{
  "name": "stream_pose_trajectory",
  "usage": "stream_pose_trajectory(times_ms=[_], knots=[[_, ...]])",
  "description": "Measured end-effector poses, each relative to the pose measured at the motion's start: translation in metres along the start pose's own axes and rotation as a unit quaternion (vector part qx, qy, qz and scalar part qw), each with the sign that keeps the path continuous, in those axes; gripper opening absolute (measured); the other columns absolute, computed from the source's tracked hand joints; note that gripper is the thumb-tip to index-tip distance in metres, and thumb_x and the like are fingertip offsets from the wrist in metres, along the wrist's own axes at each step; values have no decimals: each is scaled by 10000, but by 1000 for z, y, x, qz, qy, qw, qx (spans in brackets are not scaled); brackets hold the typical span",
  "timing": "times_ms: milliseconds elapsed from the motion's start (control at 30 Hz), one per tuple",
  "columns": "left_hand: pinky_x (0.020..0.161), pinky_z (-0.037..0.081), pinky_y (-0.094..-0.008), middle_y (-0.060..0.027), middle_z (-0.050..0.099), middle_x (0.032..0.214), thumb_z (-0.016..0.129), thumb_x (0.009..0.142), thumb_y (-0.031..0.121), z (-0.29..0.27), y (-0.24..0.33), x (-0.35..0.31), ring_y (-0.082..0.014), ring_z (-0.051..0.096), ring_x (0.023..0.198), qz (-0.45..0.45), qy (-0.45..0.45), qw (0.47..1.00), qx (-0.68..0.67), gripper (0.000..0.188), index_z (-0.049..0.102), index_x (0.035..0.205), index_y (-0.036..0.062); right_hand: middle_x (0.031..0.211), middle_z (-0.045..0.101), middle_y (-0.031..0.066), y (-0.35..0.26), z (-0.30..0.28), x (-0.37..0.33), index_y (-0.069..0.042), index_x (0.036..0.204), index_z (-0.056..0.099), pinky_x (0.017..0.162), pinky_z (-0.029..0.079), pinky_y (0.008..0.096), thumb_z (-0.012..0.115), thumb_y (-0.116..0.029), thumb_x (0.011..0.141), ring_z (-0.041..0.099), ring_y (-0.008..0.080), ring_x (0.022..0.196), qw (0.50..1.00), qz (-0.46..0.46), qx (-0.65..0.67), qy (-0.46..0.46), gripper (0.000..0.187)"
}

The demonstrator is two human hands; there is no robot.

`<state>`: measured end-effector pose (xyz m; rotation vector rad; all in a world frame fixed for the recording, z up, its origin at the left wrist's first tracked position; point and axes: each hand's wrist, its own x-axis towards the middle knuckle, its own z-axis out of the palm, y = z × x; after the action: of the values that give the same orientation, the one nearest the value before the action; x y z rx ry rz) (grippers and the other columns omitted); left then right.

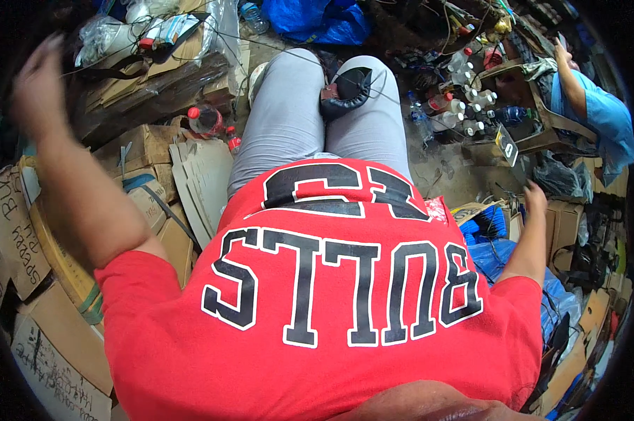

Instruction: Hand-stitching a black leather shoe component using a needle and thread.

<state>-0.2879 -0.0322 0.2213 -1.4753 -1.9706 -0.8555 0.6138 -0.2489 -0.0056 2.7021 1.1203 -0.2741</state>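
Observation:
I look down my own red shirt and grey trousers. A black shoe (346,90) rests on my lap between my thighs. My left hand (37,83) is raised at the upper left, blurred, fingers apart, holding nothing, above stacked cardboard (148,84). At the right, my right hand (535,198) reaches down beside my body toward small cardboard boxes (566,224) and a blue plastic bag (487,238); its fingers look empty, though they are small in view.
Flattened cardboard boxes (22,231) pile up on my left, with a red-capped bottle (205,119). Several plastic bottles (461,112) stand on the floor ahead right, beside a wooden stool (542,119). Another person in a blue shirt (601,119) sits at far right.

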Motion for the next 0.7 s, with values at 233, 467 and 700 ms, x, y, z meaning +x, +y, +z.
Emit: stream_pose_trajectory(times_ms=[233, 467, 700], knots=[[776, 471, -294, -112, 659, 973, 619, 813, 107, 115, 167, -190, -191, 615, 870, 204, -421, 767, -440, 261, 648, 1071, 82, 1105, 585, 68, -350, -15, -138, -127, 1252, 541, 858, 418, 256, 634, -240, 849, 511, 114, 983, 783, -399, 431, -205, 429], [751, 472, -262, -66, 669, 884, 583, 872, 149, 145, 199, -229, -110, 602, 803, 104, -580, 654, -475, 211, 640, 1023, 14, 721, 544, -42, -398, -18, -180, -46, 885, 650, 597, 373, 210, 633, -319, 858, 442, 50, 664, 776, -349, 446, -279, 274], [641, 408, -247, -20, 595, 704, 634, 842, 290, 145, 151, -194, -89, 518, 676, 82, -504, 706, -491, 294, 632, 735, 17, 644, 468, -62, -397, -14, -178, -69, 715, 570, 536, 309, 221, 650, -302, 843, 382, 40, 598, 733, -385, 505, -244, 277]])
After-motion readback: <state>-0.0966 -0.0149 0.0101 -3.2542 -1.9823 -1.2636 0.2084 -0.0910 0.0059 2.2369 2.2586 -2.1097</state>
